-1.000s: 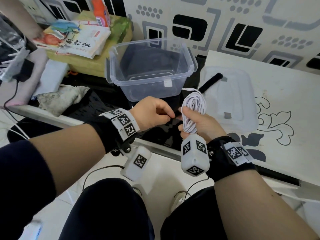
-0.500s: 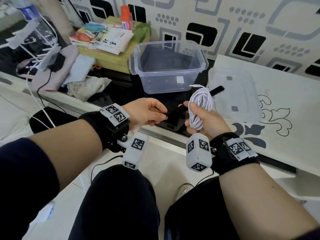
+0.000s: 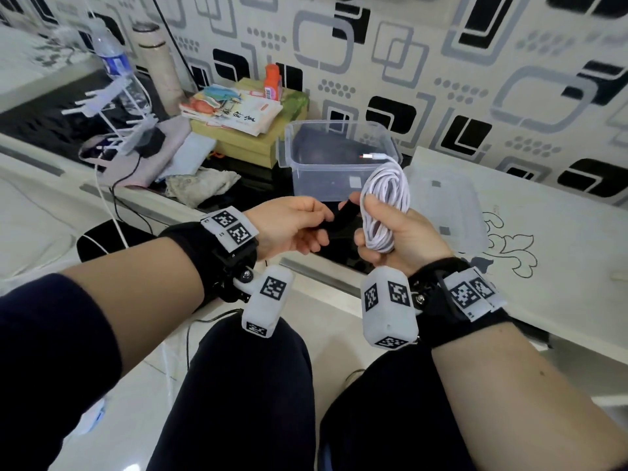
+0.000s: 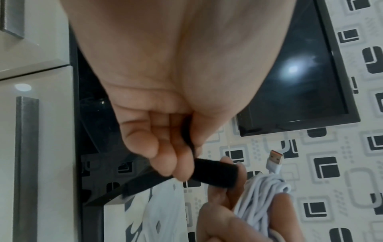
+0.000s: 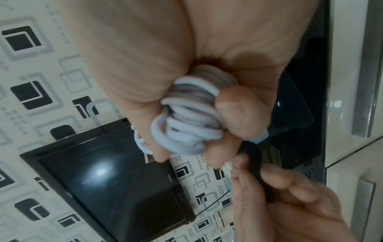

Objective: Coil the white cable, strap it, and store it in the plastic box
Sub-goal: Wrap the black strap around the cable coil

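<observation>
The white cable (image 3: pixel 385 202) is wound into a tight upright coil, and my right hand (image 3: pixel 394 229) grips it round the middle, above my lap. One connector end (image 3: pixel 368 156) sticks out at the coil's top. My left hand (image 3: pixel 299 226) pinches a black strap (image 3: pixel 343 217) just left of the coil; the strap's far end reaches my right fingers. In the left wrist view the black strap (image 4: pixel 215 172) runs from my left fingertips (image 4: pixel 176 163) toward the white cable (image 4: pixel 261 206). The right wrist view shows the cable's loops (image 5: pixel 192 119) bunched in my fist. The clear plastic box (image 3: pixel 339 158) stands open behind my hands.
The box's clear lid (image 3: pixel 448 205) lies on the white table (image 3: pixel 550 239) to the right. Left of the box are a stack of books (image 3: pixel 238 120), a crumpled cloth (image 3: pixel 200 185), a bottle (image 3: pixel 115 62) and loose wires. A dark glass strip runs under the box.
Both hands have lifted a little away from the table edge with the coil and strap. The strap's free end, earlier sticking up past the coil toward the lid, now lies between the hands.
</observation>
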